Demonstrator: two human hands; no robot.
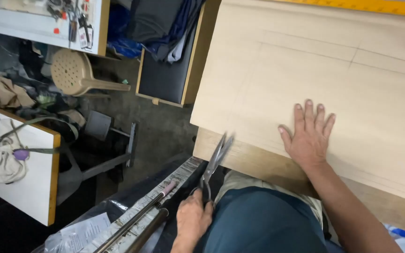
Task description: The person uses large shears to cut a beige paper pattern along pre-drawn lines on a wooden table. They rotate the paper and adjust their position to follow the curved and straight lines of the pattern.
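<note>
At the table edge, steel scissors [215, 161] gripped left [192, 220], right hand [309, 136] flat on beige fabric [315, 70].

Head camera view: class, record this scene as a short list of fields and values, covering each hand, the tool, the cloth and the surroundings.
Left hand: grips the handles of the scissors
Scissors: blades part open, at the cloth's near edge
Right hand: flat, fingers spread, pressing the beige cloth
Cloth: spread on the wooden table, faint marked lines
Ruler: yellow, at the cloth's far edge
Floor side: plastic stool lying tipped
</note>
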